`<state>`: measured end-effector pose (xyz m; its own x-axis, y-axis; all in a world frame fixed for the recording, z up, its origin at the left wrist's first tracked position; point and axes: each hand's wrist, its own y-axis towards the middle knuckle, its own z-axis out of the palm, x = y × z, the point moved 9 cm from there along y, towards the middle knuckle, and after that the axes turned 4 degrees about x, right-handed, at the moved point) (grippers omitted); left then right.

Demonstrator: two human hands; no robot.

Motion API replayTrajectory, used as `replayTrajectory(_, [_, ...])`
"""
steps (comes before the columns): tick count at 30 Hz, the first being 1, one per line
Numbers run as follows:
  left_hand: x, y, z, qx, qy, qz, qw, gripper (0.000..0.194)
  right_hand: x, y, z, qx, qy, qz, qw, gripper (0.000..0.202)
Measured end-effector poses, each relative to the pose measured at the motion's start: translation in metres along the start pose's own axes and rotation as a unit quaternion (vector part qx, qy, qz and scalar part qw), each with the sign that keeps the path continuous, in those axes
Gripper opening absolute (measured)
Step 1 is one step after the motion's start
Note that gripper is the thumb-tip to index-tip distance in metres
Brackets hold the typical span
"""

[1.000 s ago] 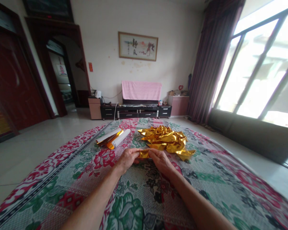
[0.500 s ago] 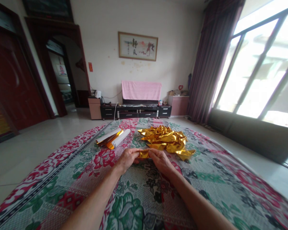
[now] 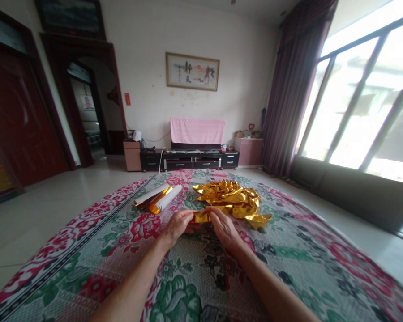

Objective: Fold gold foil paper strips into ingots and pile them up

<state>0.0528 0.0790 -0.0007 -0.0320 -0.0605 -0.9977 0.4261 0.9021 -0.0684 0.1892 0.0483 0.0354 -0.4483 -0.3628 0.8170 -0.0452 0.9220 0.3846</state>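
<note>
Between my two hands is a small piece of gold foil paper [image 3: 200, 217], held by its two ends above the tablecloth. My left hand [image 3: 179, 225] pinches its left end, and my right hand [image 3: 222, 226] pinches the right end with the thumb on top. Some of the fingers are hidden beneath the piece. Just beyond my right hand lies a heap of folded gold foil paper pieces [image 3: 235, 197], pointed and shiny. Left of it rests a loosely rolled stack of gold foil sheets [image 3: 159, 198] with white backs.
A floral tablecloth [image 3: 176, 295] in red, green and grey covers the round table. Beyond it stands a low black TV cabinet [image 3: 192, 162], with a pink cloth [image 3: 197, 130] draped over the screen. A window and a purple curtain [image 3: 282, 98] are at the right.
The view has tilted slightly, so the room sits a little lower. My hands have drawn slightly apart, and more of the gold foil piece shows between them. The heap and roll stay put.
</note>
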Motion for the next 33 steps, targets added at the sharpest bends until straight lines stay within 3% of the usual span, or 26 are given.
replayTrajectory(3, [0.002, 0.0, -0.005, -0.013, 0.029, -0.015, 0.999, 0.038, 0.004, -0.002, -0.006, -0.037, -0.002, -0.019, 0.999, 0.033])
replayTrajectory(6, [0.0, 0.002, -0.01, -0.029, 0.074, -0.005, 0.997, 0.039, 0.018, -0.009, -0.015, -0.078, -0.035, -0.096, 0.992, 0.032])
replayTrajectory(11, [0.002, 0.003, -0.013, -0.037, 0.104, -0.025, 0.994, 0.041, 0.032, -0.019, -0.01, -0.052, -0.133, -0.179, 0.973, 0.034])
replayTrajectory(16, [0.0, 0.0, -0.009, -0.028, 0.125, -0.03, 0.991, 0.047, 0.029, -0.017, -0.008, -0.052, -0.165, -0.164, 0.971, 0.016])
replayTrajectory(20, [-0.001, 0.0, -0.012, -0.048, 0.147, -0.031, 0.987, 0.049, 0.027, -0.015, -0.009, -0.047, -0.17, -0.144, 0.974, 0.016])
replayTrajectory(30, [-0.001, -0.001, -0.012, -0.056, 0.167, -0.049, 0.983, 0.054, 0.034, -0.018, -0.009, -0.043, -0.11, -0.196, 0.973, 0.015])
replayTrajectory(33, [-0.009, -0.002, -0.014, -0.072, 0.216, -0.024, 0.974, 0.055, 0.036, -0.018, -0.009, -0.049, -0.119, -0.194, 0.973, 0.016])
